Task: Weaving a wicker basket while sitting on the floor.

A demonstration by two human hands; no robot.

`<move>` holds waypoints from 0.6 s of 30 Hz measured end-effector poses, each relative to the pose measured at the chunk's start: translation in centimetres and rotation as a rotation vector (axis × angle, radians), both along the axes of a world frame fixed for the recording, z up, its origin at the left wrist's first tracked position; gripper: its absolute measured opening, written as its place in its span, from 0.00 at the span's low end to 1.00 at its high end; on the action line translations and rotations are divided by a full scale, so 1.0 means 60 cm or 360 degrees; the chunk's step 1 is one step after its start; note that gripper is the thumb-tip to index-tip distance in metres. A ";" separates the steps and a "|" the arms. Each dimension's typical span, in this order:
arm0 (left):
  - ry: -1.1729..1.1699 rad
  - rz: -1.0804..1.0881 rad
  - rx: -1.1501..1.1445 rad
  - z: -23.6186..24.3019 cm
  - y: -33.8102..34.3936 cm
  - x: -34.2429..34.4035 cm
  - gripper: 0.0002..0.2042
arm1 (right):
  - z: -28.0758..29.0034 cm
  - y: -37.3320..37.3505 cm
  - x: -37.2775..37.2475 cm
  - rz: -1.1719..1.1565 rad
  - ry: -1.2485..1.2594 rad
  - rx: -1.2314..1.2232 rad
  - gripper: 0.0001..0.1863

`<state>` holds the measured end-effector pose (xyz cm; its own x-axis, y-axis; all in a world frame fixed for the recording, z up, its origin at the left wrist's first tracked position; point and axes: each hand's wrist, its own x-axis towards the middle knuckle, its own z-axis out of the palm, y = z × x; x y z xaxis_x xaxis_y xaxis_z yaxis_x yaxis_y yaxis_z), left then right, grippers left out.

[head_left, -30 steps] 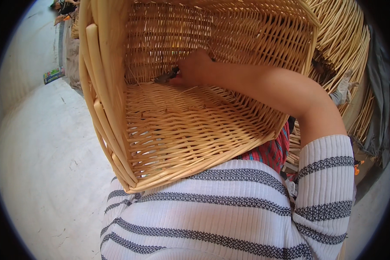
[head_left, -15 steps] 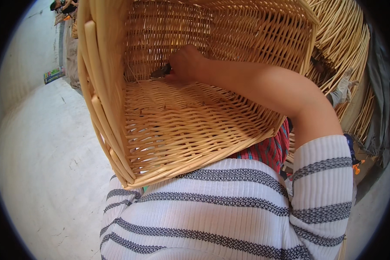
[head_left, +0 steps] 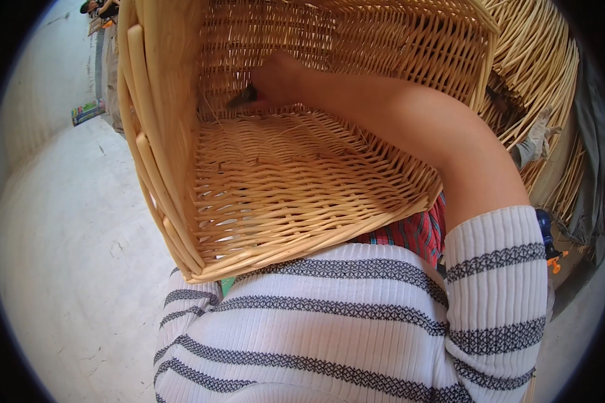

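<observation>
A large wicker basket point(head_left: 296, 215) rests tipped on my lap with its opening toward me. Deep inside it, my right hand point(head_left: 279, 79) is closed around a dark-jawed hand tool, which looks like pruning shears point(head_left: 242, 97). The tool's tip is near the corner where the left wall meets the far woven wall. Thin loose wicker ends point(head_left: 212, 111) stick out close to that tip. Behind the basket's lower left rim, part of my left sleeve point(head_left: 188, 302) shows, but my left hand is hidden.
Bundles of wicker rods point(head_left: 538, 54) stand at the far right beside dark grey cloth point(head_left: 591, 154). A blue object with an orange part point(head_left: 551, 245) lies by my right elbow. Pale floor point(head_left: 81, 255) spreads to the left, and another person point(head_left: 99, 8) sits at the far upper left.
My right hand has risen slightly and shifted left along the far inner wall, the dark tool with it. The basket has tilted a little.
</observation>
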<state>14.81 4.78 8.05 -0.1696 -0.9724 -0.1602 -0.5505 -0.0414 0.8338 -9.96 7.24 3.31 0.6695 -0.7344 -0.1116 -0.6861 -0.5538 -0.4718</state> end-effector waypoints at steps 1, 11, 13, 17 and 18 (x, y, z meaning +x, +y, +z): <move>-0.0007 0.0012 -0.0010 0.002 -0.001 0.004 0.18 | 0.004 -0.004 -0.015 -0.0009 -0.0031 0.0004 0.36; -0.0062 0.0113 -0.0099 0.034 -0.012 0.040 0.17 | 0.047 0.186 -0.104 -0.0191 -0.0925 0.0269 0.39; -0.0068 0.0129 -0.0095 0.035 -0.009 0.043 0.17 | 0.073 0.165 -0.109 -0.0091 -0.0873 0.0352 0.38; -0.0064 0.0131 -0.0077 0.031 -0.005 0.039 0.17 | 0.073 0.139 -0.116 0.0034 -0.0627 0.0022 0.37; -0.0062 0.0130 -0.0085 0.030 -0.010 0.038 0.17 | 0.071 0.138 -0.120 0.0034 -0.0624 0.0011 0.37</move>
<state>17.07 4.16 9.87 -0.0838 -0.9901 -0.1130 -0.5792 -0.0439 0.8140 -17.19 15.50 7.58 0.6777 -0.7198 0.1508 -0.4412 -0.5620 -0.6997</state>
